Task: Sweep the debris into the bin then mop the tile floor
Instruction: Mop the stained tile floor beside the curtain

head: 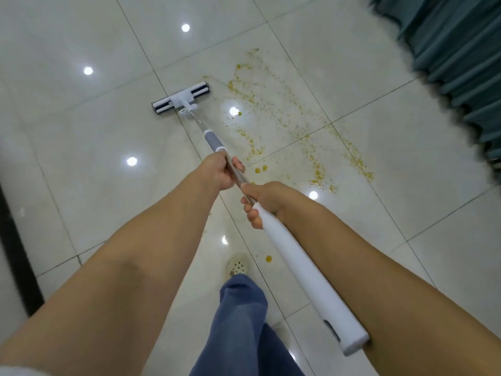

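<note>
Near: my trouser leg (241,321) and shoe (238,264) stand on the tile floor (81,131).
Right hand: I see my right hand (264,200) curled round the mop handle (306,272), at the top of its white grip.
Left hand: my left hand (221,172) wraps the metal shaft just ahead.
Mop head: the mop head (180,98) lies flat on the floor, well beyond both hands.
Spill: a yellow spill (271,112) spatters the tiles to its right.
Far: a teal curtain (455,50).

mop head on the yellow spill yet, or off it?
Off it. The mop head sits on tile left of the yellow spill; only its right end nears the outermost drops.
</note>
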`<state>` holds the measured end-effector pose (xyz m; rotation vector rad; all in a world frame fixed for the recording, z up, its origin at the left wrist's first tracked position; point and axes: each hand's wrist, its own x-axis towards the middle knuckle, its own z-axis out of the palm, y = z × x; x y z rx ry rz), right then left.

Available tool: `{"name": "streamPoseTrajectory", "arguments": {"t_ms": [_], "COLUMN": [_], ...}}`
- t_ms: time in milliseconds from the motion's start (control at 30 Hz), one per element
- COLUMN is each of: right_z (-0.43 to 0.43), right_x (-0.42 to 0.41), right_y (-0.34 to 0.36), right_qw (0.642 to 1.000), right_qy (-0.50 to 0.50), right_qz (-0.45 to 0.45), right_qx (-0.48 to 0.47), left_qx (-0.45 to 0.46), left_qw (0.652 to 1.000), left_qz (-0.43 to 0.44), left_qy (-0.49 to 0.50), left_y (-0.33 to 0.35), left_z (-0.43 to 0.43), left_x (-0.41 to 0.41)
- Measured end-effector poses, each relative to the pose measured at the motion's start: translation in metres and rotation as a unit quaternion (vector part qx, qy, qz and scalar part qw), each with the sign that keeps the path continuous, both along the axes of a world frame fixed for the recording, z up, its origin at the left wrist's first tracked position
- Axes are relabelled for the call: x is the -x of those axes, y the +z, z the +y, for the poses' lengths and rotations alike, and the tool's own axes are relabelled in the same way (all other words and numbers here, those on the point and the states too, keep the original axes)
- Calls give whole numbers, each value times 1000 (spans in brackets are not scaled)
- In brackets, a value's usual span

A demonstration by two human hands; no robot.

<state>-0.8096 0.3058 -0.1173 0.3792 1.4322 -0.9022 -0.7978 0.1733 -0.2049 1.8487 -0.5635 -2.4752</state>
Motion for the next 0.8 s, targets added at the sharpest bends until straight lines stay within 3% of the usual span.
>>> {"name": "streamPoseTrajectory", "arguments": {"t_ms": [133, 267, 467, 800], "right_z": [-63, -60, 25, 268], "right_x": [16, 17, 0, -61], "right_y": [-22, -28, -19, 41], "right_qw": [999, 997, 998, 991], "right_qy": [-18, -37, -28, 123], "right_qz": [-18, -56, -60, -36], "right_qx": [31, 40, 10, -38], "left_qx": [9, 14, 0, -22], "left_qw": [1000, 999, 999, 999], "left_qz": [-19, -19, -12, 33], "left_qy": [-13, -26, -33, -15], "left_y": [-20, -33, -36, 6], "left_z": [-67, -70, 17, 240], "left_x": [19, 20, 3, -80]}}
